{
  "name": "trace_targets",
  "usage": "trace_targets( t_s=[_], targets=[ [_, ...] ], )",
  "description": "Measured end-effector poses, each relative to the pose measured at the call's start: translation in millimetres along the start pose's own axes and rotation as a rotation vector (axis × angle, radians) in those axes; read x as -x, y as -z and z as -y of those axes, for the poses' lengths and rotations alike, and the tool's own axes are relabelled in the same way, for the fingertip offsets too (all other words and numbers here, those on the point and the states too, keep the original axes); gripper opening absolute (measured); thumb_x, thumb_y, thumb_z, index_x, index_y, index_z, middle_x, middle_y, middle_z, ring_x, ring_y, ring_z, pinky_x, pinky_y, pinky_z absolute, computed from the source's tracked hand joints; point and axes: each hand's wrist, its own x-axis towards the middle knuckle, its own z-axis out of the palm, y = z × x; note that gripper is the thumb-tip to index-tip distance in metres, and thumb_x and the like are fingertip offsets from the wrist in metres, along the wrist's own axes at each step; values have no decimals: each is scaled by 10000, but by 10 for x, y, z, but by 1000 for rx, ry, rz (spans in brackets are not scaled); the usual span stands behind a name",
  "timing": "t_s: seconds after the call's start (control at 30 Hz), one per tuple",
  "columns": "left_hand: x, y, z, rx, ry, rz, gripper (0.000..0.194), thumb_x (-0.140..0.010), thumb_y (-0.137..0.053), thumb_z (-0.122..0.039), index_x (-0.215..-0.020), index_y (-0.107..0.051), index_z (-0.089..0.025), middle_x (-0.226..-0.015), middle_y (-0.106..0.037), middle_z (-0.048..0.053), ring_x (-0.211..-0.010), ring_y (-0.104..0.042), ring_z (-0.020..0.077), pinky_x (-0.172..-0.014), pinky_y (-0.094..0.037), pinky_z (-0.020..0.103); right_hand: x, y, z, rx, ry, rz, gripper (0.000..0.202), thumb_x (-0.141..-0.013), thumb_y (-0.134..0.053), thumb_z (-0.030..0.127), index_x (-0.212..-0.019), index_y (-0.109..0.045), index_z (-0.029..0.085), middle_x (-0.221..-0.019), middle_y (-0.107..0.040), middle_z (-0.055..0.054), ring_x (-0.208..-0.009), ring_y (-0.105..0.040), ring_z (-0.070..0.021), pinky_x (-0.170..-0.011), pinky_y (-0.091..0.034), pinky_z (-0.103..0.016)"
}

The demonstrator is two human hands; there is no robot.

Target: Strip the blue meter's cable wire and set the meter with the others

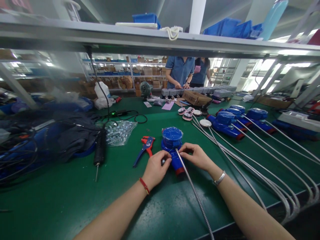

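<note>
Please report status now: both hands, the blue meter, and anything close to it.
Left hand and right hand both on blue meter, at its grey cable. Meter flat on green table. Red-blue pliers lie just left, apart.

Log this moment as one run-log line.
left hand: fingers on blue meter | right hand: pinching metal hose at meter | wire stripper: left of meter

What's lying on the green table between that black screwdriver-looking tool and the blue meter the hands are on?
In the head view, red-and-blue pliers lie between the black electric screwdriver and the blue meter; otherwise bare green mat.
</note>
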Motion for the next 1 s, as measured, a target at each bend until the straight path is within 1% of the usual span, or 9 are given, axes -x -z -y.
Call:
trace_targets(
  t_s=[0.1,0.17,0.27,0.33,0.47,0.6,0.77,0.83,1.0],
  targets=[
    [-38,175,-61,66,72,148,66,-806,-555,-176,-821,-618,-171,-778,-643,12,-713,-585,150,-665,-458,265,37,3,60,104,72,-180,182,-766,-629,222,-947,-618,195,-906,-614,-45,-811,-547,-198,-746,-434,-343],
    [-60,328,-99,112,125,258,61,-764,-590,-177,-814,-618,-158,-713,-636,2,-648,-583,135,-596,-463,237,81,-49,145,195,175,-281,160,-783,-596,199,-943,-593,202,-909,-591,-50,-858,-523,-209,-781,-410,-358],
    [-84,522,-154,229,229,354,93,-733,-616,-191,-816,-602,-152,-678,-603,-15,-610,-561,117,-568,-462,220,143,-206,305,364,360,-167,98,-790,-605,177,-879,-621,214,-891,-633,-40,-896,-526,-218,-820,-380,-382],
    [-95,592,-185,310,266,370,80,-732,-619,-186,-802,-590,-161,-689,-582,-26,-634,-549,112,-605,-460,222,164,-309,391,427,386,-49,113,-797,-635,181,-897,-640,232,-904,-669,-22,-921,-524,-223,-846,-353,-401],
    [-105,593,-207,339,250,361,66,-764,-613,-210,-771,-568,-162,-684,-562,-29,-648,-529,113,-627,-436,230,163,-377,452,449,323,21,111,-821,-645,153,-875,-643,249,-852,-685,17,-928,-508,-208,-857,-314,-398],
    [-107,513,-162,279,205,322,161,-830,-581,-321,-791,-567,-166,-679,-545,-24,-631,-513,119,-604,-420,237,172,-336,457,456,313,68,98,-826,-643,144,-849,-609,233,-836,-662,28,-922,-493,-190,-856,-298,-381],
    [-100,432,-89,61,186,20,268,-868,-533,-435,-1000,-553,-202,-782,-581,-7,-694,-562,154,-642,-441,269,207,-308,447,439,337,73,95,-875,-514,103,-875,-525,197,-892,-600,-24,-917,-469,-190,-818,-345,-347],
    [-90,408,-71,-33,148,-54,303,-880,-513,-449,-1073,-542,-217,-827,-597,2,-732,-574,166,-687,-447,286,212,-296,435,430,370,74,117,-872,-476,77,-881,-502,191,-899,-578,-35,-909,-462,-188,-810,-365,-331],
    [-50,344,-78,22,48,14,285,-912,-459,-429,-1103,-550,-239,-929,-625,16,-835,-603,179,-755,-466,284,229,-269,427,393,477,109,175,-819,-477,33,-894,-500,189,-906,-570,-39,-863,-476,-170,-786,-394,-301]
  ],
)
